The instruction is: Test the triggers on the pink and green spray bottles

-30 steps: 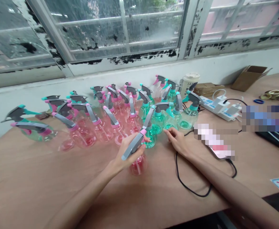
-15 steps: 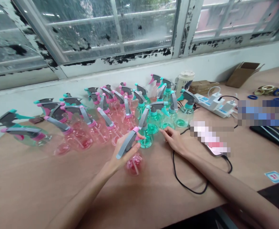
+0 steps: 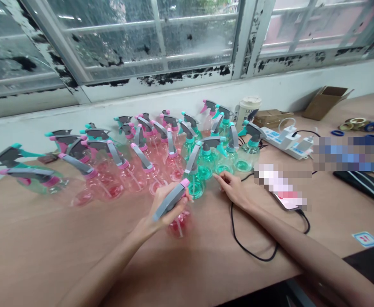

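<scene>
My left hand (image 3: 167, 202) is wrapped round the neck of a clear pink spray bottle (image 3: 178, 224), whose grey and pink spray head points away and to the right. The fingers on its far side are partly hidden. Just beyond it stands a green spray bottle (image 3: 195, 187) with a grey handle. My right hand (image 3: 233, 187) rests on the table to the right of the green bottles, fingers curled together, with nothing visible in them. Several more pink bottles (image 3: 132, 177) and green bottles (image 3: 206, 168) stand upright in a cluster beyond both hands.
A black cable (image 3: 234, 232) loops under my right forearm towards a blurred-out phone (image 3: 291, 202). Farther right are a power strip (image 3: 289, 145), a paper cup (image 3: 250, 108), an open cardboard box (image 3: 324, 104) and tape rolls (image 3: 356, 123). A window wall (image 3: 142, 94) borders the table's back.
My left hand has lowered slightly, and the spray head of the pink bottle has moved a little down and towards me. The right hand stays in place.
</scene>
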Demonstrator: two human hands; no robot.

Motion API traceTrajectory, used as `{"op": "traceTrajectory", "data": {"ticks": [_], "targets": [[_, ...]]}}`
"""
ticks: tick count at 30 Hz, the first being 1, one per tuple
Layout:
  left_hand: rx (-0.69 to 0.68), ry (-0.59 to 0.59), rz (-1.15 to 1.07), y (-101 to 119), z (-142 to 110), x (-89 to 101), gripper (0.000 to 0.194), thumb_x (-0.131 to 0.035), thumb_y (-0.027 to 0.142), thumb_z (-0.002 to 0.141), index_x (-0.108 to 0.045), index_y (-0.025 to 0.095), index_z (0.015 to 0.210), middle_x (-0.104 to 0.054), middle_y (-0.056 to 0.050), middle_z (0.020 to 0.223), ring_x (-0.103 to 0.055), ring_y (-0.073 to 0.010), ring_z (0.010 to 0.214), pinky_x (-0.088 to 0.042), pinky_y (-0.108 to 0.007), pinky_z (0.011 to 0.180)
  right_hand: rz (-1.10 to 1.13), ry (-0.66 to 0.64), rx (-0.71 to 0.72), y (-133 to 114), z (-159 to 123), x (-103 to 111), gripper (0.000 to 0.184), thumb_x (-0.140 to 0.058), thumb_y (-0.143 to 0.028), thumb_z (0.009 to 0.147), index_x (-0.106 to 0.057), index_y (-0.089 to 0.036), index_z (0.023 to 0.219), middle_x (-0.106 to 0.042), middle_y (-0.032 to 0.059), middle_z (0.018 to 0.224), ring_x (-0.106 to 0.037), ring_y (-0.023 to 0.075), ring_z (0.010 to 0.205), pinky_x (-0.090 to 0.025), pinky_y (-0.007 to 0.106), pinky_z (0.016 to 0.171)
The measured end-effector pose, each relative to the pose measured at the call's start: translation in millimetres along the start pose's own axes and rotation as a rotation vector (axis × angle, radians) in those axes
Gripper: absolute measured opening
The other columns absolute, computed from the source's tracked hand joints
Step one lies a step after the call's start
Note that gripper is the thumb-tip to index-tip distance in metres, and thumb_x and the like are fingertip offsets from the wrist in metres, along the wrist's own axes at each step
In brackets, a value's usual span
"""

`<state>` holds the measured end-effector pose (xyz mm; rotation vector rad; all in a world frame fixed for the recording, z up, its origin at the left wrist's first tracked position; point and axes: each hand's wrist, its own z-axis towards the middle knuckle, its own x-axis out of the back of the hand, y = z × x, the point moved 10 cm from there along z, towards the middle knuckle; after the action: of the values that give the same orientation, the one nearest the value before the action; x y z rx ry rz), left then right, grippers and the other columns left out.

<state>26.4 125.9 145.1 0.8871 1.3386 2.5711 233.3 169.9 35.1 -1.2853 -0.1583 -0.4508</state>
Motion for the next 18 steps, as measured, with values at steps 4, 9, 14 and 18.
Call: {"op": "traceTrajectory", "data": {"ticks": [4, 9, 14, 18], "targets": [[-0.022, 0.01, -0.003, 2, -4, 2.8, 0.017, -0.051, 0.028, 0.086, -0.054, 0.018, 0.073, -0.058, -0.001, 0.065, -0.058, -0.0148, 0.059, -0.045, -0.025, 0.057, -0.003, 0.001, -0.007, -1, 0, 0, 0.045, -0.051, -0.061, 0.086, -0.046, -0.022, 0.064, -0.048, -0.0046, 0.052, -0.045, 0.0136, 0.051, -0.037, 0.028, 0.057], [0.024, -0.048, -0.027, -2, -1, -6.9, 0.022, -0.053, 0.034, 0.086, -0.064, 0.017, 0.094, -0.066, -0.007, 0.084, -0.059, -0.0158, 0.062, -0.05, -0.03, 0.065, -0.004, -0.004, -0.012, -2, 0, 0, 0.046, -0.051, -0.063, 0.085, -0.047, -0.022, 0.064, -0.048, -0.0043, 0.051, -0.045, 0.0138, 0.05, -0.036, 0.028, 0.056], [0.002, -0.032, 0.023, 1, 0, -8.5, 0.027, -0.054, 0.03, 0.085, -0.067, 0.017, 0.105, -0.068, -0.006, 0.085, -0.059, -0.0152, 0.064, -0.048, -0.028, 0.066, -0.004, -0.013, -0.014, 0, 0, -1, 0.046, -0.051, -0.063, 0.085, -0.047, -0.022, 0.064, -0.049, -0.0041, 0.051, -0.045, 0.0138, 0.05, -0.037, 0.028, 0.056], [0.023, -0.027, 0.049, 3, 0, -8.2, 0.029, -0.053, 0.028, 0.085, -0.068, 0.016, 0.107, -0.062, 0.0, 0.067, -0.047, -0.0093, 0.049, -0.04, -0.022, 0.052, -0.009, -0.023, -0.011, 0, 0, -1, 0.045, -0.051, -0.061, 0.086, -0.048, -0.022, 0.065, -0.048, -0.0043, 0.052, -0.045, 0.0138, 0.051, -0.037, 0.027, 0.056]]}}
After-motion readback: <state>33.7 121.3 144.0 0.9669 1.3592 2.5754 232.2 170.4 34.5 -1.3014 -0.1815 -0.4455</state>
